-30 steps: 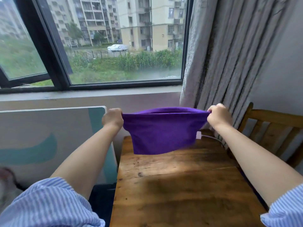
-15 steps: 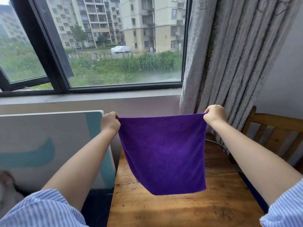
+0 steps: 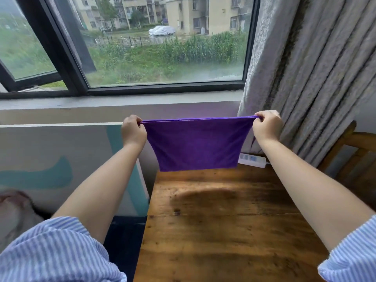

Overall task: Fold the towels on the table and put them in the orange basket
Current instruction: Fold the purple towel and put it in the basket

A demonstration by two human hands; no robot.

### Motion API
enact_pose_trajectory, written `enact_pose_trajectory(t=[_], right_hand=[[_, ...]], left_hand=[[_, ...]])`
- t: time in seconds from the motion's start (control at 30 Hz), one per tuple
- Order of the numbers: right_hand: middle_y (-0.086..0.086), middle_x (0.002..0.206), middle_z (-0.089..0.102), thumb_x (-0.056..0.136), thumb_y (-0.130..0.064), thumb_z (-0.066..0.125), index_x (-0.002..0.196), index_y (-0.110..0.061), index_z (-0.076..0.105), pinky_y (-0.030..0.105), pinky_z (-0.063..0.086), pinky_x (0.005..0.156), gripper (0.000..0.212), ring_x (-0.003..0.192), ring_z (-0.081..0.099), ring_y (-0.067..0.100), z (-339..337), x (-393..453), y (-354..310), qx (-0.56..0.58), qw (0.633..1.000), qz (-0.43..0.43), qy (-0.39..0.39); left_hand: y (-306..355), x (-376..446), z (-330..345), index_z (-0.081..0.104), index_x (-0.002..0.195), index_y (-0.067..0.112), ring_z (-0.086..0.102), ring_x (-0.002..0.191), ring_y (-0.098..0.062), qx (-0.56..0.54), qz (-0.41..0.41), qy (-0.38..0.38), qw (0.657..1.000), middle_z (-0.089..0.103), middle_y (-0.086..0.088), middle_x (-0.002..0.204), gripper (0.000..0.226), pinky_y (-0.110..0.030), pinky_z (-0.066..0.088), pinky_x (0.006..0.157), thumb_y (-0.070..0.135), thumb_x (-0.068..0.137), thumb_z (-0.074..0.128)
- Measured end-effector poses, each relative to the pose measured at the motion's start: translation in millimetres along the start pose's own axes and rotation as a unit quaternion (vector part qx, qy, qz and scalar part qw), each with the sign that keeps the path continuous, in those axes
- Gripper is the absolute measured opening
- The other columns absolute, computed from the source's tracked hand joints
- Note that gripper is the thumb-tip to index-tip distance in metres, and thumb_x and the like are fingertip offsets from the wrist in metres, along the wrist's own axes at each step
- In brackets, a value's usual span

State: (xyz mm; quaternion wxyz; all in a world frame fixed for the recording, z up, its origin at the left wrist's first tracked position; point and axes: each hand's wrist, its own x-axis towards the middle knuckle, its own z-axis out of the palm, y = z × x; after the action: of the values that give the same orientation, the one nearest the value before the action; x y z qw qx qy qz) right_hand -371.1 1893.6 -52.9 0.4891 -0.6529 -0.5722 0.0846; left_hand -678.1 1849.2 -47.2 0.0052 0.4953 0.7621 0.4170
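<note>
Towel point(image 3: 197, 145): purple, doubled, hangs over table point(image 3: 223, 220) at 12 o'clock. Left hand point(image 3: 133, 131), right hand point(image 3: 266, 128): fingers clamped on top corners. Step: folding. Next, likely: second fold. Basket unseen.

A: towel point(image 3: 196, 144) solid purple; table point(image 3: 223, 220) brown wood, dark stains; sleeves point(image 3: 55, 253) blue-white stripes.
B: curtain point(image 3: 317, 68) grey, faint pattern; window frame point(image 3: 61, 49) black; power strip point(image 3: 253, 160) white; leaning board point(image 3: 50, 159) off-white with teal shapes.
</note>
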Motion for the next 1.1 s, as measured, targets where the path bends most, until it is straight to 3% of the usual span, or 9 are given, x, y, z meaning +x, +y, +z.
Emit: enact_pose_trajectory(t=[0.13, 0.3, 0.43, 0.57, 0.67, 0.73, 0.8, 1.0, 1.1], right_hand=[[0.033, 0.099, 0.062, 0.077, 0.013, 0.049, 0.093, 0.012, 0.067, 0.030, 0.034, 0.085, 0.024, 0.098, 0.057, 0.040, 7.5, -32.6, 41.2, -0.048, 0.994, -0.074, -0.064], [0.034, 0.096, 0.061, 0.074, 0.016, 0.052, 0.086, 0.015, 0.067, 0.039, 0.043, 0.083, 0.020, 0.093, 0.059, 0.043, 10.1, -116.2, 122.4, -0.142, 0.969, -0.051, -0.194], [0.026, 0.100, 0.062, 0.077, 0.010, 0.053, 0.086, 0.011, 0.067, 0.044, 0.047, 0.075, 0.017, 0.091, 0.060, 0.041, 5.9, -197.3, 181.6, -0.244, 0.919, -0.004, -0.310], [0.023, 0.097, 0.061, 0.077, 0.007, 0.052, 0.085, 0.009, 0.065, 0.039, 0.049, 0.070, 0.015, 0.100, 0.055, 0.035, -5.3, -262.9, 218.0, -0.330, 0.846, -0.027, -0.418], [0.022, 0.084, 0.059, 0.064, 0.010, 0.063, 0.074, 0.008, 0.060, 0.037, 0.051, 0.060, 0.010, 0.087, 0.059, 0.038, -8.4, -289.2, 220.0, -0.376, 0.785, -0.099, -0.483], [0.020, 0.058, 0.056, 0.033, 0.015, 0.075, 0.051, 0.006, 0.056, 0.032, 0.046, 0.038, 0.027, 0.056, 0.060, 0.037, -9.3, -300.6, 218.6, -0.390, 0.765, -0.159, -0.488], [0.015, 0.047, 0.052, 0.018, 0.012, 0.078, 0.042, 0.002, 0.054, 0.025, 0.039, 0.031, 0.036, 0.043, 0.055, 0.034, -11.4, -309.0, 216.9, -0.410, 0.753, -0.175, -0.483], [0.013, 0.046, 0.053, 0.016, 0.010, 0.078, 0.042, -0.002, 0.055, 0.028, 0.042, 0.036, 0.037, 0.041, 0.053, 0.032, -21.8, -341.6, 227.1, -0.435, 0.721, -0.185, -0.506], [0.013, 0.051, 0.056, 0.023, 0.006, 0.079, 0.046, -0.002, 0.057, 0.027, 0.043, 0.042, 0.033, 0.047, 0.056, 0.030, -23.3, -353.6, 224.6, -0.451, 0.705, -0.175, -0.519]], left_hand=[[-45.9, -30.7, 19.2, 0.060, 0.102, -0.010, 0.052, 0.105, -0.037, 0.049, 0.027, -0.065, 0.996, 0.059, -0.028, 0.109, 0.022, -0.031, 0.034, 0.086, -0.003, 0.086, 0.046], [-109.8, -101.6, 48.7, 0.061, 0.099, -0.008, 0.054, 0.104, -0.034, 0.135, 0.074, -0.277, 0.949, 0.059, -0.024, 0.108, 0.019, -0.032, 0.036, 0.087, -0.002, 0.085, 0.049], [-153.3, -166.2, 66.4, 0.060, 0.098, 0.000, 0.054, 0.104, -0.033, 0.228, 0.115, -0.438, 0.862, 0.057, -0.017, 0.108, 0.017, -0.036, 0.041, 0.083, 0.006, 0.089, 0.047], [-187.4, -218.4, 81.2, 0.058, 0.102, 0.007, 0.056, 0.102, -0.029, 0.342, 0.183, -0.580, 0.716, 0.058, -0.010, 0.110, 0.018, -0.036, 0.046, 0.079, 0.011, 0.090, 0.045], [-205.4, -245.7, 90.5, 0.057, 0.109, 0.009, 0.052, 0.109, -0.027, 0.391, 0.252, -0.611, 0.641, 0.056, -0.009, 0.115, 0.023, -0.035, 0.047, 0.081, 0.010, 0.090, 0.045], [-215.6, -259.1, 94.7, 0.056, 0.114, 0.011, 0.048, 0.112, -0.025, 0.404, 0.288, -0.617, 0.610, 0.054, -0.007, 0.118, 0.027, -0.034, 0.047, 0.083, 0.007, 0.090, 0.046], [-224.3, -269.0, 96.7, 0.056, 0.115, 0.012, 0.047, 0.113, -0.025, 0.407, 0.309, -0.617, 0.599, 0.054, -0.007, 0.118, 0.029, -0.033, 0.047, 0.084, 0.006, 0.089, 0.046], [-239.1, -297.1, 92.4, 0.056, 0.115, 0.012, 0.048, 0.110, -0.024, 0.388, 0.329, -0.624, 0.593, 0.055, -0.007, 0.117, 0.027, -0.030, 0.044, 0.078, 0.009, 0.090, 0.046], [-239.6, -300.7, 87.1, 0.055, 0.115, 0.012, 0.049, 0.110, -0.025, 0.390, 0.340, -0.634, 0.574, 0.054, -0.007, 0.117, 0.027, -0.030, 0.043, 0.075, 0.010, 0.090, 0.047]])
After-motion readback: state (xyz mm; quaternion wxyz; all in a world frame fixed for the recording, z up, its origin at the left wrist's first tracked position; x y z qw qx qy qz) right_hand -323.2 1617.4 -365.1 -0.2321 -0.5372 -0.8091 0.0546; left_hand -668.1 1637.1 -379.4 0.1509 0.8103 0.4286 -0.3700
